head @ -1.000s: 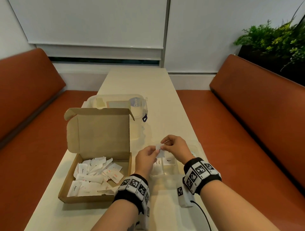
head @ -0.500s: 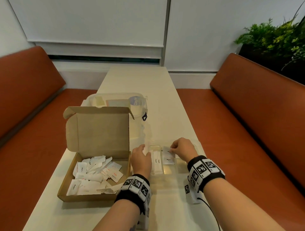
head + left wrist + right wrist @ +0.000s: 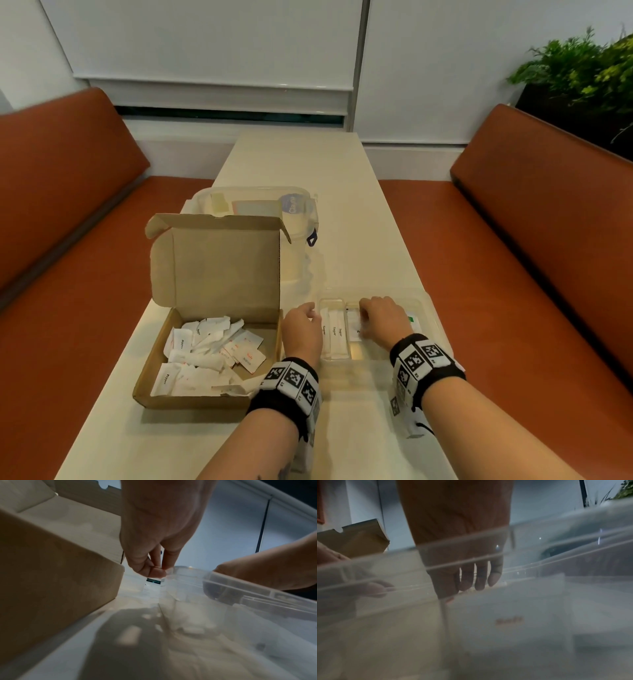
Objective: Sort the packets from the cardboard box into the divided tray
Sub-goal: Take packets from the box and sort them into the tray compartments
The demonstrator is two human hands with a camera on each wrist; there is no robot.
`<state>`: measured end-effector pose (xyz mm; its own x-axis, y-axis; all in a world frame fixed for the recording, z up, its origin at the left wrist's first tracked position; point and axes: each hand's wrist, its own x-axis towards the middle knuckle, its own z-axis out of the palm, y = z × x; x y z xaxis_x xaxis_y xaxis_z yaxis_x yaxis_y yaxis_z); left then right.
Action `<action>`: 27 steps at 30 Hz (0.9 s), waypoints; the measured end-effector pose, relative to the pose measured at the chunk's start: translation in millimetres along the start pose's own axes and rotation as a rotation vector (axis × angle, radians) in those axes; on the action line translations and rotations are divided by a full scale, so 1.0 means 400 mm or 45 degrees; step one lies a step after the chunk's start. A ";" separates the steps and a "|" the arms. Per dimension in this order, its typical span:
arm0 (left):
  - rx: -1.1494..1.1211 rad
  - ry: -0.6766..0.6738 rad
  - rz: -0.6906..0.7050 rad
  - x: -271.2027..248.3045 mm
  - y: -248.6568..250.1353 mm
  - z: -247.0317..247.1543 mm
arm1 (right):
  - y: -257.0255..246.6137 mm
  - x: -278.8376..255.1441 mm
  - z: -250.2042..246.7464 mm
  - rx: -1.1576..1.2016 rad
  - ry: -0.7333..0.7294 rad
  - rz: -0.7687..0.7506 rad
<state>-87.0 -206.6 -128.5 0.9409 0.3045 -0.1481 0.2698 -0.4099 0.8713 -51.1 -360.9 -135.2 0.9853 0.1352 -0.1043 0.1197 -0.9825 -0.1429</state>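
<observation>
A long pale counter (image 3: 346, 192) runs between two rust-orange bench seats (image 3: 534, 212), under white blinds. On it stand one open cardboard box (image 3: 212, 342) heaped with white packets (image 3: 205, 356), too jumbled to count, one clear lidded tub (image 3: 253, 202) behind it, and one clear divided tray (image 3: 428, 308) beside the box. Three sugar sticks (image 3: 334, 337) fill one compartment. The left hand (image 3: 301, 334) pinches a small packet (image 3: 153, 582) at the tray's edge; the right hand (image 3: 383, 320) reaches curled fingers into the next compartment, grip unclear.

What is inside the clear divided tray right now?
In the divided tray, long sugar packets fill one compartment. The next holds a flat white packet, partly covered by the right hand. What lies under that hand cannot be seen.
</observation>
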 end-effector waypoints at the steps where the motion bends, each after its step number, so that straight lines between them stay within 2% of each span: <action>1: -0.002 -0.003 -0.003 -0.001 0.000 0.000 | 0.000 0.000 0.004 -0.015 0.018 -0.001; 5: -0.015 -0.029 -0.017 -0.003 0.006 -0.008 | -0.001 -0.003 0.010 0.003 0.064 0.011; 7: -0.049 -0.053 -0.041 -0.002 0.008 -0.015 | -0.012 -0.005 -0.006 0.089 0.092 0.020; 9: -0.093 -0.057 -0.053 0.002 0.008 -0.028 | -0.037 -0.009 -0.036 0.231 0.200 0.034; 13: -0.159 -0.030 0.044 0.018 0.022 -0.083 | -0.135 -0.014 -0.106 0.478 0.473 -0.015; 15: -0.197 -0.019 0.047 0.034 0.028 -0.137 | -0.204 -0.020 -0.129 0.598 0.532 -0.048; 17: -0.146 -0.022 0.009 0.057 0.023 -0.206 | -0.278 -0.031 -0.134 0.712 0.515 -0.106; 18: -0.046 -0.011 -0.004 0.072 0.016 -0.243 | -0.315 -0.038 -0.127 0.752 0.460 -0.138; 21: 0.515 0.052 0.011 0.105 -0.035 -0.351 | -0.414 -0.057 -0.069 0.735 0.197 -0.218; 23: 0.785 -0.034 0.046 0.114 -0.079 -0.395 | -0.458 -0.067 -0.013 0.649 0.116 -0.255; 27: 1.170 -0.279 0.112 0.125 -0.164 -0.404 | -0.485 -0.084 0.080 0.519 0.095 -0.305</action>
<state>-90.6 -25.5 -117.5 0.9578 0.1104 -0.2654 0.1637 -0.9684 0.1880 -111.4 -170.8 -135.5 0.9436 0.3278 0.0473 0.3018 -0.7924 -0.5302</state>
